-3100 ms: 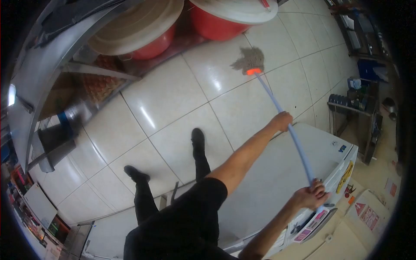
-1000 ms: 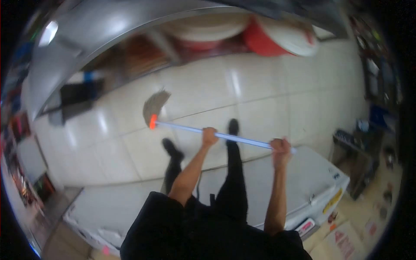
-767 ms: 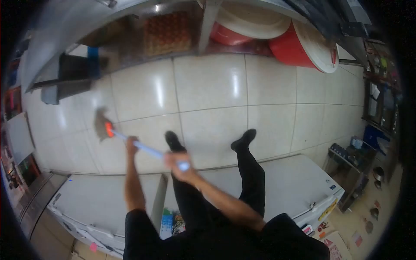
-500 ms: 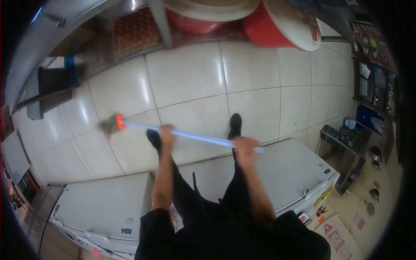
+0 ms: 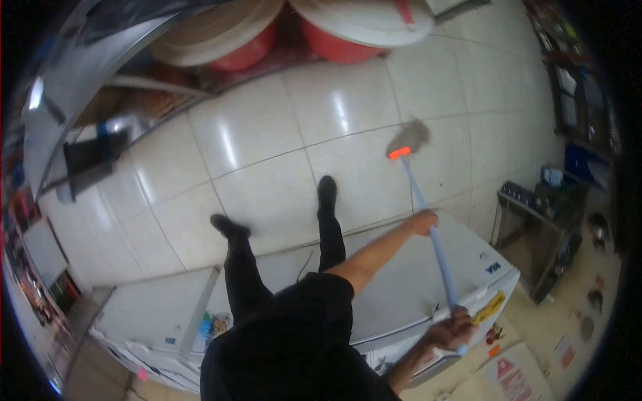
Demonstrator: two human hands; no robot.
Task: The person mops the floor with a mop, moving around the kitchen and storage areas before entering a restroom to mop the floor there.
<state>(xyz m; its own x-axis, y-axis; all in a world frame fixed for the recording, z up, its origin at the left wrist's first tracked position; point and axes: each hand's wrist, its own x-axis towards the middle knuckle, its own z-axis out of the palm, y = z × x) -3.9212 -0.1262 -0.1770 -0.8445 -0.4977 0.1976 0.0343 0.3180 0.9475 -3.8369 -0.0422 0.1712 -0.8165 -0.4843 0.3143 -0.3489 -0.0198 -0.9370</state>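
Observation:
A mop with a pale blue pole (image 5: 440,257), an orange clamp and a blurred grey-brown head (image 5: 411,138) reaches from my body out to the floor on the right. My left hand (image 5: 422,222) is wrapped round the pole partway down. Closer to my body, my right hand (image 5: 451,329) grips the pole near its upper end. The mop head appears to rest on the tiles, smeared by motion.
Pale floor tiles (image 5: 261,184) run between white chest freezers (image 5: 394,294) near me and red tubs (image 5: 341,47) with whitish lids opposite. A metal rack (image 5: 528,234) stands at the right. A dark bin (image 5: 87,160) is at the left.
The mop head has swung from the left of my feet across to the right. Both hands have moved right with the pole, which now points more away from me. The view has shifted.

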